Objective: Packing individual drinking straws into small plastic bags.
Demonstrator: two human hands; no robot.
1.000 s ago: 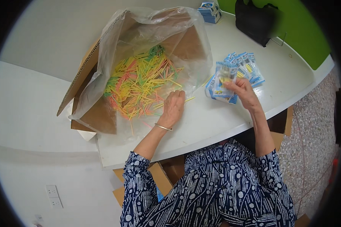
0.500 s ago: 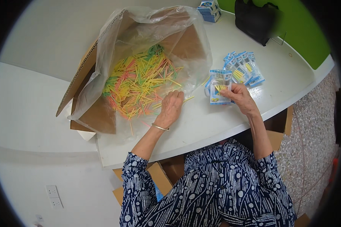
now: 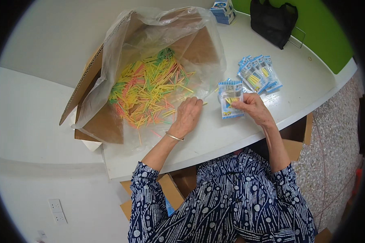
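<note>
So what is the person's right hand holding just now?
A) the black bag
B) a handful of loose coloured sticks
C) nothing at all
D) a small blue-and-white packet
D: the right hand grips a small blue-and-white packet above the white table, while the left hand rests at the edge of the coloured sticks spilling from the clear plastic bag.

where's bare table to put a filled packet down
Bare table lies right of the packet stack, below the black bag. Another free strip runs along the near edge, below the left hand. It is crowded around the sticks in the plastic bag.
</note>
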